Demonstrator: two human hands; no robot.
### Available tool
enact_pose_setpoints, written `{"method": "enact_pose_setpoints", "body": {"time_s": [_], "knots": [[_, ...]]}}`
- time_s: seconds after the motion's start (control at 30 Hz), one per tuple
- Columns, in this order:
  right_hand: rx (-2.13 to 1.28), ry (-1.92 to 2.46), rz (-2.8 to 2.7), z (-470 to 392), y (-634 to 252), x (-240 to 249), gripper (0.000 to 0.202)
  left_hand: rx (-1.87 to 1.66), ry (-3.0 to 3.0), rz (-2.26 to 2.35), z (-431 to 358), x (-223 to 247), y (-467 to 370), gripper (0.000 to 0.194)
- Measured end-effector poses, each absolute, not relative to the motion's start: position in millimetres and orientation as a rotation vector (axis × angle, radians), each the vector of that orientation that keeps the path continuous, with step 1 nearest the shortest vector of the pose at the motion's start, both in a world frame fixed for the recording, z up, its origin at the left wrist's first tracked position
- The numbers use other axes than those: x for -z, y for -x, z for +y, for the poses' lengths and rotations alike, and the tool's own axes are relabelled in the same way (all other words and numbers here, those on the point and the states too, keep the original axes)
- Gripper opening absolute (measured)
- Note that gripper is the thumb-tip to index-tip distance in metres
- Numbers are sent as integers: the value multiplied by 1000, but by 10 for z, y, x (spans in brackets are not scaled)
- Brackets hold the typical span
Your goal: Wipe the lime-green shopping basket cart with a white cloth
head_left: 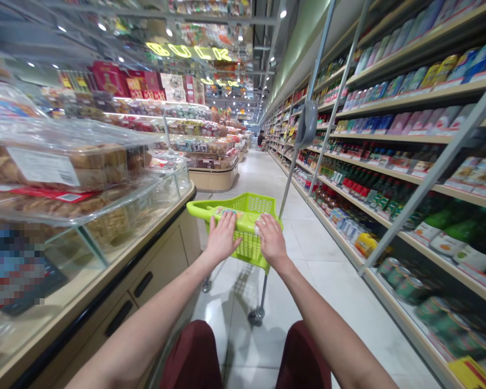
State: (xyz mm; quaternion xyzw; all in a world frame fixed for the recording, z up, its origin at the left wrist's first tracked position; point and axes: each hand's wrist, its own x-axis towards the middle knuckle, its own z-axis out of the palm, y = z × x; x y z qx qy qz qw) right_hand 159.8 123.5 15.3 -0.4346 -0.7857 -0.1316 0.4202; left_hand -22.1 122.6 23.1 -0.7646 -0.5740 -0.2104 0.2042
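Observation:
A small lime-green shopping cart (245,249) with a perforated basket and thin metal legs stands in front of me. My left hand (224,237) lies palm down on its handle (247,222), fingers stretched out and thumb apart. On the handle's right side, my right hand (270,235) has its fingers curled over the edge. A small white patch (258,229) shows by those fingers, too unclear to name. From the cart's right side a thin pole (288,186) rises, with a grey rounded piece (306,124) partway up. My knees show below.
At left, a counter (162,262) carries clear plastic boxes of baked goods (44,162). Shelves (389,156) with bottles and cans line the right. A display island (213,177) stands ahead on the left. The tiled aisle (257,167) runs forward, with a person (261,139) far down it.

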Motion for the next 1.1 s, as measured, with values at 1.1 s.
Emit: {"method": "enact_pose_setpoints", "body": {"time_s": [1.1], "knots": [[327, 1262, -1855, 1539, -1991, -259, 42, 610, 2153, -1575, 1180, -73, 59, 64]]}}
